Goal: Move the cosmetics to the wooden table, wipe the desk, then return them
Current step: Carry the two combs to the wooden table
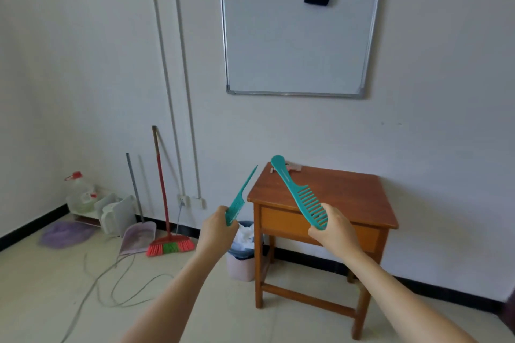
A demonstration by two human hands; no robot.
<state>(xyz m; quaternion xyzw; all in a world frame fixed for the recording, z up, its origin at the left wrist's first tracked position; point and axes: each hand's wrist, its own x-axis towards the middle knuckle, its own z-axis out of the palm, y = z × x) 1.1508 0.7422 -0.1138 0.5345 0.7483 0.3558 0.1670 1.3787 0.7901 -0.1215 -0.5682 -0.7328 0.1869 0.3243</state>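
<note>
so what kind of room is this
Probably a plain spare room or office: a whiteboard hangs on the wall above a small wooden table, and a broom and dustpan lean against the wall nearby.

Most of the wooden table's worktop (342, 195) is open wood; only a few small bits (292, 167) sit at its back left corner by the wall (434, 133). Air above is open right up to the whiteboard (298, 36). A lined waste bin (241, 259) stands tight by its left side, broom (167, 220) and dustpan (138, 237) further left.
</note>
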